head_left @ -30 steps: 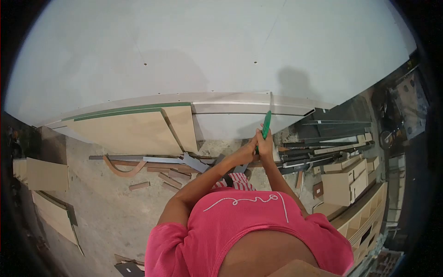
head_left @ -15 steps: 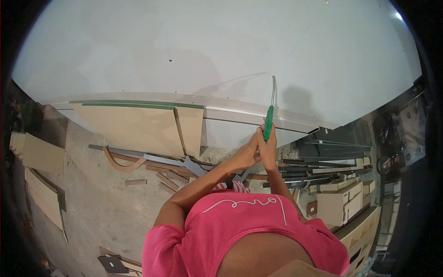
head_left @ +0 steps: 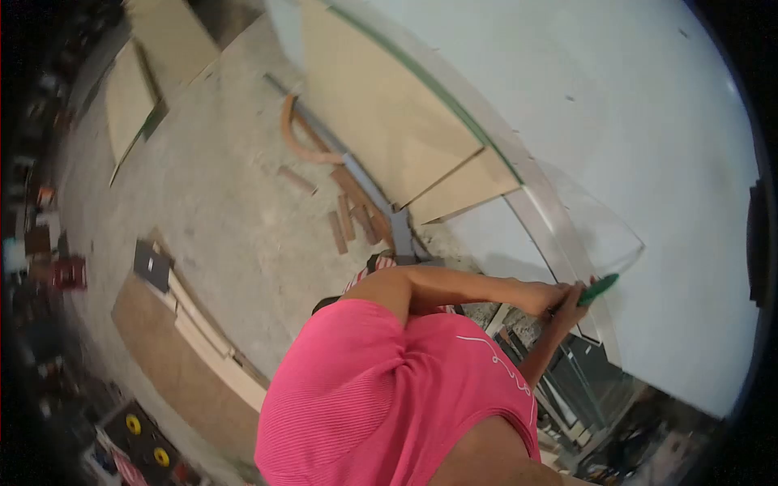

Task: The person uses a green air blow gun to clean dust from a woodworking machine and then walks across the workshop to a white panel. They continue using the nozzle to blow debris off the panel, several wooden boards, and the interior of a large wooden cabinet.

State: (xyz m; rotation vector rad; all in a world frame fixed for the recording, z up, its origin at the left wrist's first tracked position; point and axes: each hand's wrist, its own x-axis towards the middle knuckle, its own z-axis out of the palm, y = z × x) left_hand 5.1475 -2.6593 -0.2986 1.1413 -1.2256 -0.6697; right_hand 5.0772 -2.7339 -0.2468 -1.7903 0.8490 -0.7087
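My right hand (head_left: 570, 304) is wrapped round the green handle of a screwdriver-like tool (head_left: 600, 289), which points up and right over the pale panel (head_left: 673, 202). Its thin metal shaft is blurred. My left hand (head_left: 545, 298) is closed and pressed against my right hand, with a small dark bit showing at its fingers; what it holds I cannot tell. Both hands are over the panel's near edge, beside a light metal strip (head_left: 551, 223) that runs along it.
Tan boards (head_left: 381, 113) with green edges lean against the panel. Wood offcuts (head_left: 344, 219) and a curved brown piece (head_left: 292, 134) lie on the concrete floor (head_left: 219, 162). Dark bars (head_left: 579, 364) are stacked at lower right, and a long brown board (head_left: 178, 356) lies at lower left.
The view has swung to the left, so the hands, tool and panel now appear further right and more of the left floor shows. Both hands remain together at the tool.
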